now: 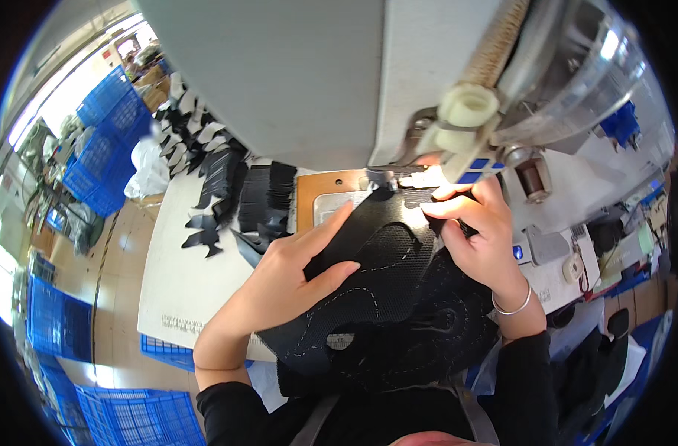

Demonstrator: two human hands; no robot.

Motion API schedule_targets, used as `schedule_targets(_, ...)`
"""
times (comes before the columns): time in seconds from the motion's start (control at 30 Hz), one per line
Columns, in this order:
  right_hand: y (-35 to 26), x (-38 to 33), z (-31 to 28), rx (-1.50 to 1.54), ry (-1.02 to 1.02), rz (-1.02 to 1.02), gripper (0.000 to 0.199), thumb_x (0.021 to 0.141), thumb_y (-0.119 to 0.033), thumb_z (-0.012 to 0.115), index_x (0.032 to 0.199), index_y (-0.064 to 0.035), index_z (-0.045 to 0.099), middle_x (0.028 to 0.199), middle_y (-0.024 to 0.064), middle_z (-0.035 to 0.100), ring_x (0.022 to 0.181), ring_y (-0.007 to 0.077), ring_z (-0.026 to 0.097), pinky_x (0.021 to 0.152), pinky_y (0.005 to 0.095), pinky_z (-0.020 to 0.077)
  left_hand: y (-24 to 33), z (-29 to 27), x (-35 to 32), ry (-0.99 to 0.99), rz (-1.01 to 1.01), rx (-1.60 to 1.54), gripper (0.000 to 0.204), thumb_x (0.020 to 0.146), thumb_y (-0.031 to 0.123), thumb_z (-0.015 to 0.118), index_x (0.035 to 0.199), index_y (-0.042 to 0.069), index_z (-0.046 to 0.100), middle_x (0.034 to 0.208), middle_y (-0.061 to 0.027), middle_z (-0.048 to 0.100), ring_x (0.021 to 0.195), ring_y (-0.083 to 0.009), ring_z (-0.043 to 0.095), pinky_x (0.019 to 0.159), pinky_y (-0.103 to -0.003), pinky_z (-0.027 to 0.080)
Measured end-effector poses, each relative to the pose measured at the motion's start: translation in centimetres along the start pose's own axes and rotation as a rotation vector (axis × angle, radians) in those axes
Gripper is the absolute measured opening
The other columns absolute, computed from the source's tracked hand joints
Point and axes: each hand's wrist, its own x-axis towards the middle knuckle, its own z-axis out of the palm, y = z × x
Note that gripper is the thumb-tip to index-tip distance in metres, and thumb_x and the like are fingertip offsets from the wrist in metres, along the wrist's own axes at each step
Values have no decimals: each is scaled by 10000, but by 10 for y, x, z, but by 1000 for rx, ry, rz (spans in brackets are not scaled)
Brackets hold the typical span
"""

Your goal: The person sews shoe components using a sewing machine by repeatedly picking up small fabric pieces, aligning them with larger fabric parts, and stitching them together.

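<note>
At the sewing machine's needle plate: black mesh panel [383, 264] under both hands.

I see the left hand [294, 271] spread flat, fingers extended, pressing the panel's 9 o'clock side; nothing is clenched. The right hand [476, 223] pinches the panel's far edge at 1 o'clock, just beside the presser foot [387, 178]. The panel lies across the orange-brown plate [316, 189] and drapes toward my lap at 6 o'clock. I judge it light, limp and grippy, with stitched lines adding slight stiffness; best held flat by palm pressure and pinched at edges. Cut black pieces [264, 197] lie stacked at 10 o'clock.
</note>
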Motion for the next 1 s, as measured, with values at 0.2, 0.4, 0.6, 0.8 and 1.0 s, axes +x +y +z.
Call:
schedule_targets(0.2, 8, -3, 6, -25, 69, -46, 272, 631, 81, 651, 821, -113, 676, 931, 62, 595, 913, 303, 561, 775, 398, 448, 8, -4, -9, -17, -3, 341, 714, 801, 190, 768, 1411, 31, 435, 733, -175, 607, 530, -264, 511, 559, -309, 466)
schedule_targets(0.4, 17, -1, 13, 50, 191, -52, 284, 598, 72, 663, 808, -120, 667, 935, 60, 593, 813, 268, 523, 687, 360, 414, 8, 6, -8, 24, -46, 216, 738, 772, 205, 796, 1396, 8, 453, 590, -101, 497, 475, -156, 419, 491, -268, 398)
schedule_targets(0.6, 13, -4, 10, -12, 125, -57, 300, 613, 47, 686, 857, -127, 690, 928, 72, 583, 857, 284, 539, 712, 366, 428, 6, 4, -11, 14, -17, 251, 746, 769, 203, 799, 1391, -14, 450, 579, -95, 484, 470, -150, 402, 478, -276, 378)
schedule_targets(0.8, 14, -3, 6, -56, 77, 35, 286, 726, 87, 672, 935, -95, 739, 907, 92, 637, 748, 161, 596, 623, 242, 460, -4, 4, -6, 60, 35, 260, 714, 776, 203, 791, 1378, -7, 470, 603, -107, 492, 498, -176, 420, 508, -286, 398)
schedule_targets(1.0, 18, -4, 8, 28, 50, 72, 327, 752, 105, 650, 991, -104, 727, 928, 77, 635, 804, 189, 600, 677, 271, 479, 0, 1, -2, 133, 52, 406, 653, 782, 226, 772, 1337, -1, 517, 663, -110, 550, 572, -214, 502, 578, -304, 442)
